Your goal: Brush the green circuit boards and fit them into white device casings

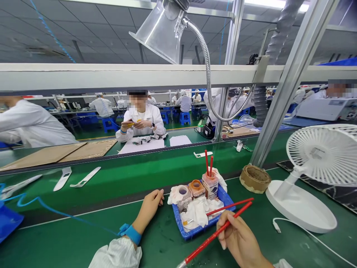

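My right hand (237,234) is closed around the red handle of a paintbrush (208,242), which slants down to the left with its metal ferrule at the bottom edge. Left of the blue tray (185,235), my left hand (153,204) rests at the bench edge, fingers curled together, no object visible in it. A blue wrist strap (131,232) circles that wrist. White cloths (196,212), a second red brush (231,206), an orange-stained jar (196,188), a white-rimmed jar (182,192) and a bottle (210,184) holding red sticks fill the tray.
A white fan (301,208) and a round brown container (255,178) stand at right. Beyond the bench edge, a green conveyor (125,167) carries white curved parts (86,177). A co-worker (142,121) sits across. A lamp (164,29) hangs overhead; a blue cord (69,214) runs left.
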Demonstrator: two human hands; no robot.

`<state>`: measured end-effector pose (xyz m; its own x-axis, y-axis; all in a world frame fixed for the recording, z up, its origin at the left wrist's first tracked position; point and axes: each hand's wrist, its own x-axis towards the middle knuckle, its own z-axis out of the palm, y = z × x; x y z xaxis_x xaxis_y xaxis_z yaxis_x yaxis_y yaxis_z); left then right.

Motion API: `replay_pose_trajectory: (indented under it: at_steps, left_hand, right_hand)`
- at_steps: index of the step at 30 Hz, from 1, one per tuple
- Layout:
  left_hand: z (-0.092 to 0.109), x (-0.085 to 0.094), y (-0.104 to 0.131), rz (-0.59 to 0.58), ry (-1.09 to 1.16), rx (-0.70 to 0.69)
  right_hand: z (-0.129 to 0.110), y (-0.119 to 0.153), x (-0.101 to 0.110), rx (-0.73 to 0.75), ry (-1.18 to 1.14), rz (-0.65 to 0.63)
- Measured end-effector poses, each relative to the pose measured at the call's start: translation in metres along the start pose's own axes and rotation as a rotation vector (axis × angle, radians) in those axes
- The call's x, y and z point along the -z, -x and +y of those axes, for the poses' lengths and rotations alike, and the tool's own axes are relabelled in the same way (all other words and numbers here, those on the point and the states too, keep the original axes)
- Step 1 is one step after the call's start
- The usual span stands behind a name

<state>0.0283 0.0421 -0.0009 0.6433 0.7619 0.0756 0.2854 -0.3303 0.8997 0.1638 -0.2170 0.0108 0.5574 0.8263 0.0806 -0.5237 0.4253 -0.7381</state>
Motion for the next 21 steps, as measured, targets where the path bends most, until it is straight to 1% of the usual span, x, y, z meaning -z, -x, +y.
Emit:
replay_pose_trajectory:
  at_steps: [10, 15, 21]
  left_hand:
    - [-0.0011, -0.0006, -0.0013, -0.005, 0.005, -0.004]
    - [0.0006, -0.0003, 0.001, -0.004, 0.004, -0.004]
    - [0.0003, -0.0003, 0.0005, -0.009, 0.01, -0.01]
  right_hand:
    - [-0.0025, 0.0008, -0.0006, -0.035, -0.028, -0.02]
    - [-0.0053, 0.0004, -0.0023, -0.044, -0.006, -0.03]
    - [-0.0022, -0.0001, -0.0008, -0.025, -0.001, -0.028]
